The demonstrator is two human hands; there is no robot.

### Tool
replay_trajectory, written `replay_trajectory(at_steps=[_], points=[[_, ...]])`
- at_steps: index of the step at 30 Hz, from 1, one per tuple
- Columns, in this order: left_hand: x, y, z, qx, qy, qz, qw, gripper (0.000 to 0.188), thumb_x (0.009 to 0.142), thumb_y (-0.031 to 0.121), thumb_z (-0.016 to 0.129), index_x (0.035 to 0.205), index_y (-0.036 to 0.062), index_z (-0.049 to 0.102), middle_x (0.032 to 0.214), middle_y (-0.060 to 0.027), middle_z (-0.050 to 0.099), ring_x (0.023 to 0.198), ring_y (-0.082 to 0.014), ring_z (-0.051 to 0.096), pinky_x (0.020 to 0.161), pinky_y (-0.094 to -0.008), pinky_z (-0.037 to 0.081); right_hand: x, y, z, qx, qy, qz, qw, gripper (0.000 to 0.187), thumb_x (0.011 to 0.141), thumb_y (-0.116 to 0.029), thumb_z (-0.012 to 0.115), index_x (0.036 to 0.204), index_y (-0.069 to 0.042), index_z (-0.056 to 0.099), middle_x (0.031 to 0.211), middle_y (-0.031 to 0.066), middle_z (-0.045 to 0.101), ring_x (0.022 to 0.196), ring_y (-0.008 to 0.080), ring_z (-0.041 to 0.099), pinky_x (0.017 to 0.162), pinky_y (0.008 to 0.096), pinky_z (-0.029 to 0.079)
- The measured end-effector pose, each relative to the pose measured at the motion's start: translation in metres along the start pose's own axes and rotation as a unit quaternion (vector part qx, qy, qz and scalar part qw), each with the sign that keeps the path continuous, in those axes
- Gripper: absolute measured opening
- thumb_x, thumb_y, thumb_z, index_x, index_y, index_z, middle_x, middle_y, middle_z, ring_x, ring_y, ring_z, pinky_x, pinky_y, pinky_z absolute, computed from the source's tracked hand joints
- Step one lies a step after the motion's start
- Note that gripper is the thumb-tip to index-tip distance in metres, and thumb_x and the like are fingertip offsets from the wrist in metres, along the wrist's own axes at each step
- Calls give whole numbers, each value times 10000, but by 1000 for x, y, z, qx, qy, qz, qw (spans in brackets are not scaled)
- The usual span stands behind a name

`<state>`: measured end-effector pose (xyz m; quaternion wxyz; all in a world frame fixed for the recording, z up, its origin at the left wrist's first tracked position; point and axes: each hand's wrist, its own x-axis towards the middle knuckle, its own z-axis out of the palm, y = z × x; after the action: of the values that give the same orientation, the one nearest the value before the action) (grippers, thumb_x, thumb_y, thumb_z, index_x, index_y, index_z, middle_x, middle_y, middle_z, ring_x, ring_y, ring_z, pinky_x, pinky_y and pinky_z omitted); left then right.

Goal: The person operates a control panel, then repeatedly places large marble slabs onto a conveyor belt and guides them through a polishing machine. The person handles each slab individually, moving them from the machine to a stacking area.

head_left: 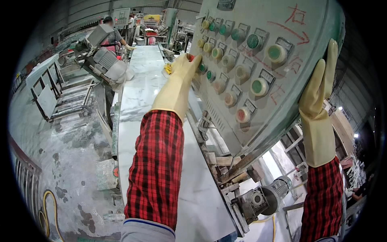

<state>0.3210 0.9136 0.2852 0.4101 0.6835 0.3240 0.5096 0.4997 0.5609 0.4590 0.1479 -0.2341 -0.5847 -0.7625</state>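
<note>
Floor (76,161): grey, wet-looking in patches, along the left.

White grey-veined slab surface (197,189): long, running from lower centre into the background, left of and below the cabinet.

Control cabinet (262,24): grey-green, tilted in this view, upper right, between the two hands. Red hand-drawn marks on its face, one an arrow.

Metal rack (66,101): dark frame standing on the floor at left, panels leaning on it.

Co-worker (115,37): background, beside the far part of the slab surface, one arm extended toward it.

Tilted motor unit (105,60): left edge of the slab surface. Geared motor (262,199): below the cabinet, right of the slab surface.

Sleeves (155,161): red-black check, both forearms.

Right hand (316,103): cream glove, at the cabinet's right side. Fingers straight and parted, released, laid along that side.

Left hand (180,76): cream glove, raised over the slab surface to the cabinet's left edge. Fingers bent, tips at the panel; cannot tell whether they grasp or only press.

Push buttons (242,71): rows on the cabinet face; green, yellowish and reddish caps.

Red part (190,57): small, at the left fingertips, partly hidden by the glove.
</note>
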Motion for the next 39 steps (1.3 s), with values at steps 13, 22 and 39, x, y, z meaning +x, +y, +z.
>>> replay_trajectory(at_steps=[13, 22, 39], points=[[-88, 54, -27, -70, 64, 327, 940, 490, 1051, 91, 653, 1531, -1, 618, 1397, -244, 722, 1261, -397, 707, 1064, -470, 536, 9, 3, 17, 28, 74, -19, 997, 454, 1163, 9, 497, 1613, 56, 450, 1623, 419, 468, 1513, 591, 496, 1294, 659, 398], [-89, 81, -55, 126, 30, 290, 948, 591, 1088, 114, 635, 1667, 124, 515, 1434, -212, 740, 1246, -352, 738, 1061, -351, 559, 14, -5, 2, 8, 10, 0, 1000, 739, 1005, 37, 739, 1657, 57, 391, 1606, 482, 438, 1492, 614, 512, 1243, 671, 465], [-172, 113, -62, -59, 10, 372, 926, 547, 1036, -13, 677, 1575, -22, 583, 1438, -194, 748, 1349, -284, 713, 1121, -372, 550, 27, -9, 9, 9, 118, -18, 993, 385, 1058, 109, 596, 1430, 160, 512, 1400, 483, 594, 1253, 668, 633, 1054, 723, 582]])
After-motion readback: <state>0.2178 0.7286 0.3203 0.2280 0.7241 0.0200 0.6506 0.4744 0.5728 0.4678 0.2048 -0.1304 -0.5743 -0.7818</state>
